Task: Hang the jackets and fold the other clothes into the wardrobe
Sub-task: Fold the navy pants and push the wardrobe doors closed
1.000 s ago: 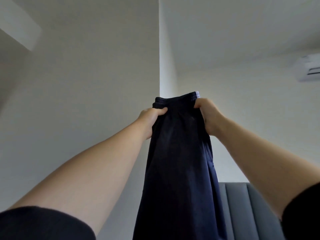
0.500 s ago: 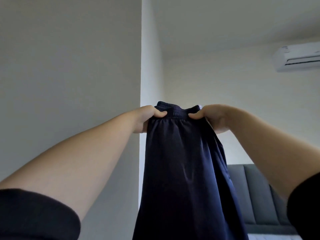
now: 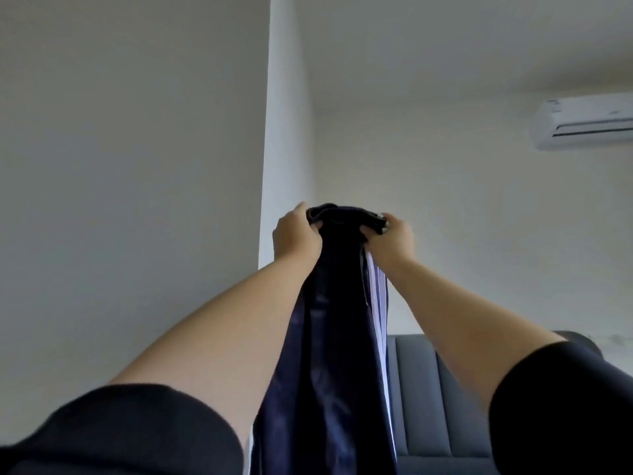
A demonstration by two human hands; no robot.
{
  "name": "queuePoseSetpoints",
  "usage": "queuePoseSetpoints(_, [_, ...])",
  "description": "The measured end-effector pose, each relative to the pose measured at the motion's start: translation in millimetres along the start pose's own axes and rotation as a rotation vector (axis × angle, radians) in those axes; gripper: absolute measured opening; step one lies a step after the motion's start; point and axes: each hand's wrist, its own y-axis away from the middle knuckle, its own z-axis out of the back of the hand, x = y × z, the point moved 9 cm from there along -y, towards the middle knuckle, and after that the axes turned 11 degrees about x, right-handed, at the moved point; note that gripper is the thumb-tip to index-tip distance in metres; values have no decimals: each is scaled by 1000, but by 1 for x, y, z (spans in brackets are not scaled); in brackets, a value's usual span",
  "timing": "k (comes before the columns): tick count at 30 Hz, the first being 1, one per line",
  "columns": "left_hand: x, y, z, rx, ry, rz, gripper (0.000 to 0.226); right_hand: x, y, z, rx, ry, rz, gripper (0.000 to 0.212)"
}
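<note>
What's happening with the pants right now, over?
Both hands, left and right, grip the waistband. Navy pants held high, hanging straight down, white stripes on the right side. Nothing in the way.

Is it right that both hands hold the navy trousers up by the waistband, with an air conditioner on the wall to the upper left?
Not quite. The head view shows the air conditioner on the wall to the upper right, not the upper left. The rest stands: the left hand and right hand both grip the waistband of the navy trousers, which hang down between the arms.
</note>
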Motion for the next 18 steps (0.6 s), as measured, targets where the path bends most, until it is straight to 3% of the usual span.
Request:
queuePoseSetpoints(3, [-56,-24,33,-122,218,-308,5,70,-30,47,-154,-47,278,18])
queuePoseSetpoints(5, [-66,-27,32,-77,253,-341,5,77,-32,60,-138,-7,297,25])
queuePoseSetpoints(11, [0,39,-48,251,142,-127,9,-34,37,31,84,223,74,11])
queuePoseSetpoints(18, [98,208,-139,627,128,189,24,-184,186,-16,346,241,-273,4])
